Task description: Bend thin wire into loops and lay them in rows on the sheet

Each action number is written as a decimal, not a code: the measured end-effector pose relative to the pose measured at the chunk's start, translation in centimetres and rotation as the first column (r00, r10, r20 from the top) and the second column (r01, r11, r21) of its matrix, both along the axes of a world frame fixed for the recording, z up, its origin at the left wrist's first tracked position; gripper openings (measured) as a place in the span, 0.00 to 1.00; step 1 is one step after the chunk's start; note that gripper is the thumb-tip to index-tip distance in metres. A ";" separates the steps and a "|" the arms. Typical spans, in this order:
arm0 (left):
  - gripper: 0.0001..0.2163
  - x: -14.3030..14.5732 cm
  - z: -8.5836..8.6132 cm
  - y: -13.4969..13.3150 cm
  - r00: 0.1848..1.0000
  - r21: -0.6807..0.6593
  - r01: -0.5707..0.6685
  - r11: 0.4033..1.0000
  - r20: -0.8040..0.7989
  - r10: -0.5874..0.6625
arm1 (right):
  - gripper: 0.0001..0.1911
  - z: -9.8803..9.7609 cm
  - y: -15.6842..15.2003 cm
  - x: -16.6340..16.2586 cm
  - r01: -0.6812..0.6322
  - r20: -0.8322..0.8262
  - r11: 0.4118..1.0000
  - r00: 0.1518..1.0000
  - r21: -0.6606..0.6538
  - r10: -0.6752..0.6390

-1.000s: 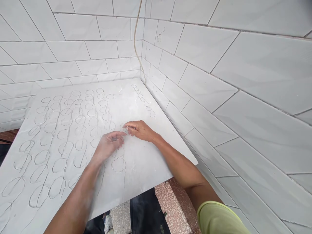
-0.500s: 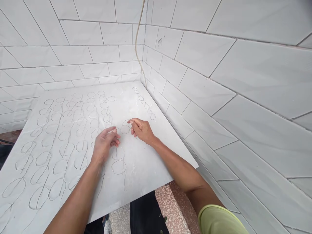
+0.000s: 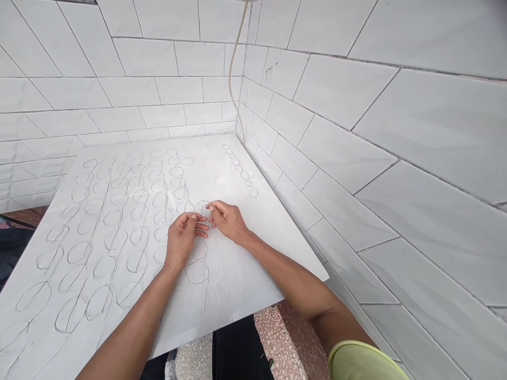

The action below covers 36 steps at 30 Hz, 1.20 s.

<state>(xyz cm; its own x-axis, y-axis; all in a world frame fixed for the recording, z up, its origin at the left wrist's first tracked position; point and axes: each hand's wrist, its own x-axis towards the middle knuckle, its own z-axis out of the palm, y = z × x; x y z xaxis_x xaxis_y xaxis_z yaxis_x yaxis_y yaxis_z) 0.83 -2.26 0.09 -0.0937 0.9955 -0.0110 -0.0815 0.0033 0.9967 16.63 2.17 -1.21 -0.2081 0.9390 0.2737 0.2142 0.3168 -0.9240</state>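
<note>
Dozens of wire loops (image 3: 119,211) lie in rows across the left of the slab (image 3: 257,253). Both hands meet at one loop (image 3: 202,209) near the slab's middle. The left hand (image 3: 182,240) and right hand (image 3: 228,221) each have thumb and forefinger pinched together, seemingly on its thin wire. The laying looks well along. The strip toward the wall (image 3: 356,132) is bare except for a short row (image 3: 240,169).
</note>
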 end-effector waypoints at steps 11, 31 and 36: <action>0.17 -0.2 -0.5 0.2 0.993 0.034 -0.088 0.996 -0.073 0.090 | 0.13 -0.4 -0.2 -0.1 -0.023 0.092 1.000 0.995 0.005 0.022; 0.13 -0.6 0.4 0.1 0.984 0.051 -0.142 0.989 -0.105 0.146 | 0.14 0.4 -1.0 -0.2 -0.040 0.284 0.994 0.959 0.097 0.011; 0.11 -1.0 0.5 0.4 0.979 0.018 -0.182 0.983 -0.091 0.183 | 0.16 0.7 -0.9 -0.2 -0.162 0.089 0.980 0.981 -0.115 0.173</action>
